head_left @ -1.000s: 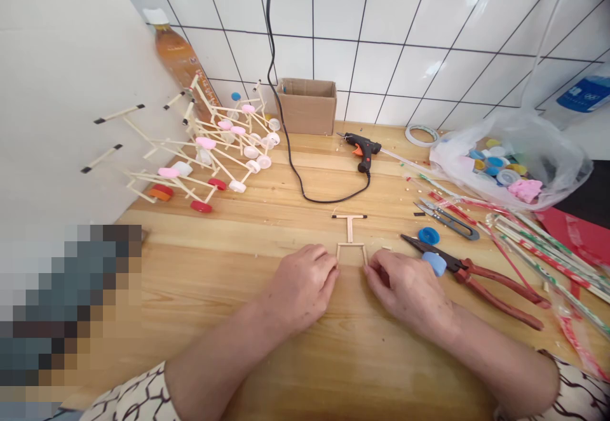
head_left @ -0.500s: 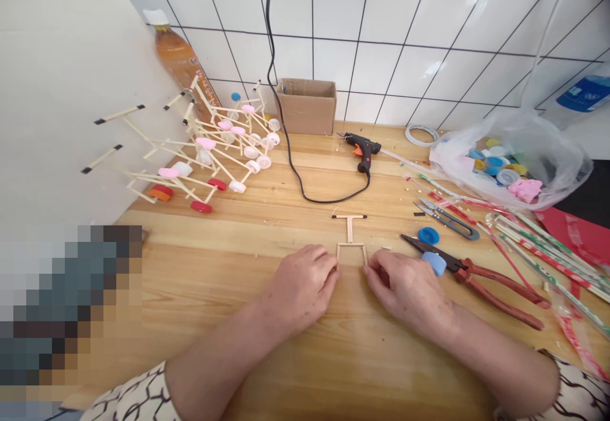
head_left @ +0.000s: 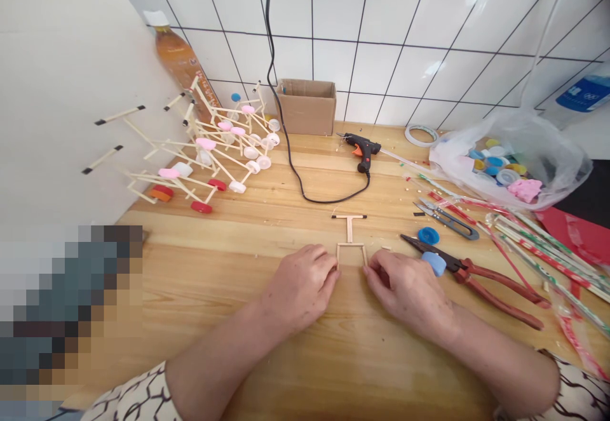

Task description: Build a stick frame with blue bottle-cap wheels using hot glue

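A small frame of thin wooden sticks (head_left: 349,230) lies on the table in front of me. Its far crossbar has black ends, a short stem joins the near crosspiece, and two side sticks run toward me. My left hand (head_left: 307,281) pinches the near end of the left side stick. On the other side, my right hand (head_left: 407,284) is closed on the right side stick's end. Fingertips hide both stick ends. Just beyond my right hand are a light blue bottle cap (head_left: 434,263), a darker blue cap (head_left: 428,235) and red-handled pliers (head_left: 464,270).
A black glue gun (head_left: 365,148) with its cord lies beyond the frame. Stick models with cap wheels (head_left: 204,148) stand at left by a bottle (head_left: 178,56). Further back is a cardboard box (head_left: 307,113). Snips (head_left: 450,219), wrapped sticks (head_left: 548,249) and a bag of caps (head_left: 557,154) lie right.
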Tool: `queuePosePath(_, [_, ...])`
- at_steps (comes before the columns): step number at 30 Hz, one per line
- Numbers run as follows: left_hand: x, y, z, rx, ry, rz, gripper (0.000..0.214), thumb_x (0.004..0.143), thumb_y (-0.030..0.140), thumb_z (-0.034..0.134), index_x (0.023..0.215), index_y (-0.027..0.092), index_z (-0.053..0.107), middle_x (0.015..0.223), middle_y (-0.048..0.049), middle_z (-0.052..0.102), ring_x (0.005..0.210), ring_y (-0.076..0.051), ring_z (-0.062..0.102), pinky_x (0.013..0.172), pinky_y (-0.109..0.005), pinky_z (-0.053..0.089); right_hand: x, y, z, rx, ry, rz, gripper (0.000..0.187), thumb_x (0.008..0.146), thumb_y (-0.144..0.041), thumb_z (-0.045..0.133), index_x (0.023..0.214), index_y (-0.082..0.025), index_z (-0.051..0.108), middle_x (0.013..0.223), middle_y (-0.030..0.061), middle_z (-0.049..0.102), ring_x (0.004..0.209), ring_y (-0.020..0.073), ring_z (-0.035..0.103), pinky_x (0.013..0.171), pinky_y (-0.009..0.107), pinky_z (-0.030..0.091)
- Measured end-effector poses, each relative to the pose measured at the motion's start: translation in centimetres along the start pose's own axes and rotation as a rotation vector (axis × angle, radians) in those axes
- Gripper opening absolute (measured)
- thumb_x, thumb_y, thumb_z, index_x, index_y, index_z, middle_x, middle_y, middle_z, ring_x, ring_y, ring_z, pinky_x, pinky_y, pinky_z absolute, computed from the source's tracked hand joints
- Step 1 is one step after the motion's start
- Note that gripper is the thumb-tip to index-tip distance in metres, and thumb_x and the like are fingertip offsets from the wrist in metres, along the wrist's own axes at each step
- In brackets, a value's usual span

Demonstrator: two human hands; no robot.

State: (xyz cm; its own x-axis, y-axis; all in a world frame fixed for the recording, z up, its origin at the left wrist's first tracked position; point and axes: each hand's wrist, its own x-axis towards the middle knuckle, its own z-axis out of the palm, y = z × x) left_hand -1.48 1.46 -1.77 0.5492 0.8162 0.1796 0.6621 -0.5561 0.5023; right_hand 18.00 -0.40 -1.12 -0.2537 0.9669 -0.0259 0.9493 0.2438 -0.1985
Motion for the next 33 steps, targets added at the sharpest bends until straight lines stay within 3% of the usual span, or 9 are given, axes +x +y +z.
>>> queuePosePath(23, [0.0,-0.2,0.0,-0.01,0.01,0.005,0.02,0.087,0.014,0.044,0.077,0.016,0.062,0.075,-0.0031,0.061,0.073,-0.015,0.056,0.068,-0.026,0.043,0.0,0.3,-0.4,0.045,0.02,-0.002,0.021,0.086,-0.027,0.043,0.07,-0.019,0.054,0.06,0.0014,0.064,0.056,0.0176,0.061,0.051,0.027,0.031])
queuePosePath(29, [0.2,-0.8,-0.4,0.034,0.014,-0.023,0.023,0.088,0.014,0.041,0.076,0.016,0.06,0.073,-0.0031,0.06,0.072,-0.016,0.056,0.067,-0.027,0.043,0.3,2.0,-1.5,0.119,0.155,-0.01,0.016,0.087,-0.024,0.044,0.078,-0.019,0.055,0.066,0.0012,0.063,0.058,0.0158,0.057,0.054,0.026,0.037])
queuePosePath(33, [0.3,-1.1,-0.7,0.059,0.058,-0.05,0.021,0.087,0.011,0.041,0.078,0.016,0.06,0.074,-0.004,0.061,0.072,-0.017,0.057,0.066,-0.028,0.043,1.0,3.0,-2.0,0.111,0.224,-0.146,0.017,0.087,-0.018,0.043,0.084,-0.016,0.059,0.077,0.0061,0.063,0.073,0.0189,0.058,0.066,0.03,0.041])
